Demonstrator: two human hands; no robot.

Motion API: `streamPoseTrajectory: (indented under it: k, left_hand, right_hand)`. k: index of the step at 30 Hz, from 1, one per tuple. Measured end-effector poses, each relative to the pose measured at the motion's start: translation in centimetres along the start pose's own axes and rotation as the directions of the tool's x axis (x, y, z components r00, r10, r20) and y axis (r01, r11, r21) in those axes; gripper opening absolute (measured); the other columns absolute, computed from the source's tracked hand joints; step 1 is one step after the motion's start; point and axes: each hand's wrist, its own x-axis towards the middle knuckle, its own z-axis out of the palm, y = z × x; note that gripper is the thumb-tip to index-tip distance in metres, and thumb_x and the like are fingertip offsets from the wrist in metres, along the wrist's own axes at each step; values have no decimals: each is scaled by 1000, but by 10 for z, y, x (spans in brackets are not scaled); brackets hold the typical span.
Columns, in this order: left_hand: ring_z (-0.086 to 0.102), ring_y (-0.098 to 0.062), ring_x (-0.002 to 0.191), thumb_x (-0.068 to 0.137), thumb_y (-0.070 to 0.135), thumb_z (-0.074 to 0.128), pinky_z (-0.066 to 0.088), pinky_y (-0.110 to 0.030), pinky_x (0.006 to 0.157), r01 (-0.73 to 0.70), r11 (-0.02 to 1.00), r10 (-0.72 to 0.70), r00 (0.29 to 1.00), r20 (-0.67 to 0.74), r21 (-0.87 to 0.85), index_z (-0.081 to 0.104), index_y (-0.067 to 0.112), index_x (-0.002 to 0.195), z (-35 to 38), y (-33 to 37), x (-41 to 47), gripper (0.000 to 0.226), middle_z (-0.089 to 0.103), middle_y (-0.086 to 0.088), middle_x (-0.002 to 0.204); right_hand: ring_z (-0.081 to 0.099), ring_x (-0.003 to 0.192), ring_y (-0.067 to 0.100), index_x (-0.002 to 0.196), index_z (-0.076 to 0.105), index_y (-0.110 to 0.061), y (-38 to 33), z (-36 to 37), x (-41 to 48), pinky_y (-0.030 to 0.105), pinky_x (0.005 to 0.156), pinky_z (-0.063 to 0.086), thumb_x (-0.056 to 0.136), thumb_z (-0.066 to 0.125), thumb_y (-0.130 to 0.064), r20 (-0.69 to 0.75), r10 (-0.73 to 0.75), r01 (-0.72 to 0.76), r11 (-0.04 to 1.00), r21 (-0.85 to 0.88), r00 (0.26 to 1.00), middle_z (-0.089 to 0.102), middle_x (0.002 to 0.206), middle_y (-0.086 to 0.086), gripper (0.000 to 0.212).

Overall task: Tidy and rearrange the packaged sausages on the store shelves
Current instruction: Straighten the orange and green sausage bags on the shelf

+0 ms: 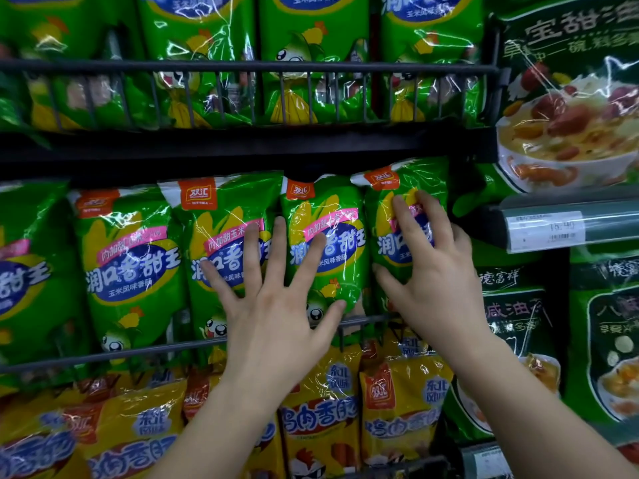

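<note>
Far below the black shelf board (242, 150), closest to me, the yellow packs (321, 409) are leaning on each other and looking a bit messy. They are showing 鸡肉香肠 in big red letters, 东北风味 in blue circles, and an orange 双汇 badge. I think this row is waiting for its turn.

A little higher, the left hand (276, 305) is pressing flat on two green packs at once. Its fingers (280, 243) are spreading wide and straight, gripping nothing. Beside it, the right hand (435, 271) is lying on the end pack (425, 174). Its fingers (408, 219) are nearly straight on the front with the thumb sticking out sideways. They are not curling round the pack, as far as I can see.

Just below the board, the row of green packs (131, 264) is standing behind a wire rail (103, 356). The packs are standing side by side and mostly straight. The end pack is sitting a bit higher and crooked, so I think the person is busy pushing the last ones into line. This row seems nearly done.

The green packs are saying 双汇 on an orange square, 润口香甜王 in white on blue, 玉米风味香肠 under that, and 内加甜玉米 on a pink strip.

Above the board, more green packs (311, 46) are standing neatly.

To the right of the board, dark green bags (570, 98) are showing a bowl of food and 甜油茶. A price tag (546, 229) is showing something like 15.40, but it is blurry.
</note>
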Motion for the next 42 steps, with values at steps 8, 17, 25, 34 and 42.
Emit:
streamPoseTrajectory:
  k: [8,17,25,34,42]
  left_hand:
    - [-14,-28,151,86,75,30,-6,-73,109,-4,1000,4,1000,-11,-9,9,46,154,0,-4,0,77,4,-3,166]
    - [-15,-27,151,87,74,31,-5,-73,110,-10,1000,10,1000,-21,-6,7,46,154,2,-7,-1,76,2,-2,166]
    - [-14,-28,151,87,73,33,-4,-75,109,-11,1000,11,1000,-11,6,10,43,155,2,-4,-2,78,5,-3,166]
    - [-9,-30,152,87,72,31,-2,-74,111,-19,999,20,1000,-17,30,11,41,156,0,-4,-4,78,6,-4,166]
    - [9,-32,151,85,66,41,10,-63,115,-11,999,14,998,-67,43,29,32,152,-9,-13,-11,76,14,-4,164]
  right_hand:
    - [38,127,44,155,16,-35,-3,-8,-1,52,82,54,86,61,-49,52,25,-22,998,-58,998,16,162,-3,84]
    - [38,136,39,156,1,-38,6,-7,-12,47,68,59,87,53,-55,107,28,-13,991,-136,994,9,165,-9,88]
    - [36,140,39,157,-5,-33,-6,-7,-23,41,61,57,91,43,-60,98,50,-28,976,-216,994,5,166,-6,85]
    - [25,145,35,158,11,-30,-9,-15,-44,49,95,48,89,40,-61,66,48,-32,975,-220,997,21,163,4,80]
    - [29,144,32,147,44,-19,-11,-10,-47,48,107,37,88,52,-49,-47,-32,28,997,-70,998,31,158,9,66]
